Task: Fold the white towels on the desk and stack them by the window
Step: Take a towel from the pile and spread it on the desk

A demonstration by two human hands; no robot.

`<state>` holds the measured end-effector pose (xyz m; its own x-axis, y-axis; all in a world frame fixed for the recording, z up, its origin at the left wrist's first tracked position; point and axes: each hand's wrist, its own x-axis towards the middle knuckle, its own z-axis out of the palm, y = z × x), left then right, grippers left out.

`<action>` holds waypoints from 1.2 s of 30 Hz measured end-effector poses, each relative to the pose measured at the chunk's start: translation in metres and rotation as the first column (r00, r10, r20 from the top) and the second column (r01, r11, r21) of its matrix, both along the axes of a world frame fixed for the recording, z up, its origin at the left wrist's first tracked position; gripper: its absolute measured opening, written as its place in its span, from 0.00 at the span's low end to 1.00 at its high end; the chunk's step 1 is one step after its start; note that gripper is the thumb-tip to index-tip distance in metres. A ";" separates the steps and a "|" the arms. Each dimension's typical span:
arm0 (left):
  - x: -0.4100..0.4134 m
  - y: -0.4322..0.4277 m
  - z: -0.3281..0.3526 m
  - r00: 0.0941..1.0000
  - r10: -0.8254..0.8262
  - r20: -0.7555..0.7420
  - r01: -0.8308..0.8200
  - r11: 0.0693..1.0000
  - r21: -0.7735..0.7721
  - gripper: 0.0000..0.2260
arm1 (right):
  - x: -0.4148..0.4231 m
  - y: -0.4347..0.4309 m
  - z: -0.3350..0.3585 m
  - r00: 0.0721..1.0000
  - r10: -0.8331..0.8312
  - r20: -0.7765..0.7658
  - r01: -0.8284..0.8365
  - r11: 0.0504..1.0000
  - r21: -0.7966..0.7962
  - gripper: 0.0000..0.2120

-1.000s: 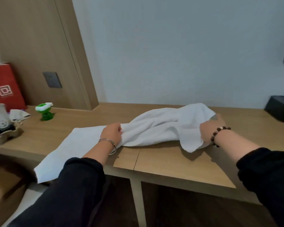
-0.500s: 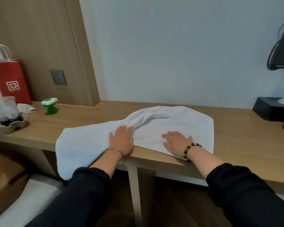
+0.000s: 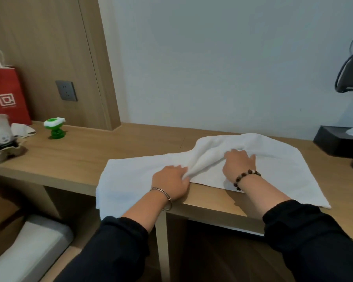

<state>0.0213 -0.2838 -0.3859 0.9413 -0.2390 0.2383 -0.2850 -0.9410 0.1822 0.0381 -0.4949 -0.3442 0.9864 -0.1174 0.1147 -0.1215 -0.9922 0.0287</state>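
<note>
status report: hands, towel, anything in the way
Left hand, right hand: both grip a bunched ridge of the white towel. Towel spread on the desk, left end over the front edge. Black box at right, apart.

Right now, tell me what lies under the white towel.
The wooden desk lies under the white towel, whose left end hangs over the front edge. The left hand and right hand grip a raised ridge in it. Anything beneath the cloth is hidden.
</note>
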 end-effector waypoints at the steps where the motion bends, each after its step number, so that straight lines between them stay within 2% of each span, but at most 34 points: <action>1: -0.001 -0.003 0.002 1.000 -0.025 0.001 0.025 0.999 -0.023 0.17 | 0.004 0.011 -0.001 0.998 0.051 0.049 -0.057 0.989 0.135 0.22; 3: 0.000 0.000 0.007 0.999 -0.025 -0.033 0.019 0.984 -0.178 0.15 | 0.008 0.032 -0.008 0.998 0.064 0.004 -0.062 0.940 0.337 0.24; 5: 0.006 0.018 0.011 0.996 0.068 -0.055 -0.081 0.952 -0.295 0.14 | 0.009 0.044 -0.027 0.991 0.065 -0.118 -0.022 0.942 0.334 0.27; 6: 0.010 0.031 0.013 0.985 0.162 -0.061 -0.172 0.953 -0.249 0.14 | 0.011 0.045 -0.037 0.986 0.067 -0.153 -0.022 0.960 0.279 0.28; 8: 0.019 0.058 0.018 0.924 0.354 -0.146 -0.365 0.929 -0.057 0.17 | 0.014 0.043 -0.046 0.984 0.066 -0.163 -0.028 0.974 0.225 0.28; 10: 0.029 0.078 0.024 0.865 0.439 -0.243 -0.444 0.895 0.038 0.20 | 0.015 0.043 -0.046 0.983 0.066 -0.169 -0.028 0.976 0.215 0.28; 12: 0.043 0.088 0.031 0.856 0.422 -0.297 -0.433 0.901 0.034 0.20 | 0.015 0.044 -0.046 0.981 0.064 -0.182 -0.026 0.980 0.200 0.28; 16: 0.059 0.093 0.041 0.869 0.386 -0.310 -0.371 0.922 0.108 0.12 | 0.015 0.043 -0.046 0.981 0.078 -0.180 -0.043 0.981 0.191 0.28; 20: 0.070 0.095 0.047 0.863 0.400 -0.309 -0.403 0.913 0.055 0.08 | 0.016 0.040 -0.047 0.977 0.096 -0.192 -0.063 0.984 0.169 0.28; 22: 0.079 0.102 0.055 0.862 0.459 -0.217 -0.481 0.875 -0.061 0.09 | 0.016 0.037 -0.049 0.979 0.109 -0.174 -0.079 0.982 0.173 0.30; 24: 0.091 0.114 0.066 0.811 0.580 -0.071 -0.561 0.738 -0.374 0.08 | 0.016 0.035 -0.052 0.982 0.108 -0.155 -0.082 0.983 0.167 0.32; 26: 0.101 0.121 0.079 0.750 0.661 -0.019 -0.474 0.518 -0.713 0.06 | 0.017 0.035 -0.053 0.981 0.100 -0.168 -0.076 0.986 0.146 0.33; 27: 0.107 0.120 0.085 0.775 0.630 -0.050 -0.403 0.432 -0.807 0.08 | 0.018 0.035 -0.054 0.978 0.099 -0.183 -0.075 0.988 0.135 0.33; 28: 0.111 0.116 0.089 0.839 0.534 -0.100 -0.357 0.404 -0.842 0.14 | 0.019 0.034 -0.054 0.976 0.104 -0.193 -0.081 0.989 0.127 0.32; 29: 0.113 0.108 0.089 0.898 0.412 -0.154 -0.350 0.456 -0.818 0.23 | 0.019 0.034 -0.054 0.973 0.112 -0.202 -0.089 0.989 0.120 0.32; 30: 0.113 0.100 0.085 0.929 0.311 -0.199 -0.353 0.587 -0.729 0.31 | 0.020 0.033 -0.054 0.971 0.120 -0.205 -0.098 0.988 0.115 0.31; 32: 0.107 0.079 0.065 0.946 0.229 -0.229 -0.304 0.874 -0.379 0.32 | 0.021 0.032 -0.054 0.970 0.127 -0.209 -0.106 0.988 0.109 0.30; 33: 0.099 0.069 0.053 0.953 0.215 -0.214 -0.257 0.948 -0.189 0.30 | 0.021 0.032 -0.054 0.969 0.128 -0.212 -0.108 0.989 0.104 0.30; 34: 0.090 0.060 0.041 0.963 0.183 -0.197 -0.193 0.981 -0.033 0.28 | 0.021 0.032 -0.054 0.969 0.130 -0.211 -0.110 0.989 0.104 0.30; 36: 0.068 0.048 0.019 0.974 0.068 -0.214 -0.044 0.992 0.117 0.25 | 0.020 0.032 -0.051 0.970 0.140 -0.201 -0.116 0.986 0.122 0.28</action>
<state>0.0895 -0.2361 -0.3673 0.9802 -0.1978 0.0017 -0.1964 -0.9722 0.1271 0.0578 -0.4625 -0.3949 0.9948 0.0109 -0.1011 0.0039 -0.9976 -0.0692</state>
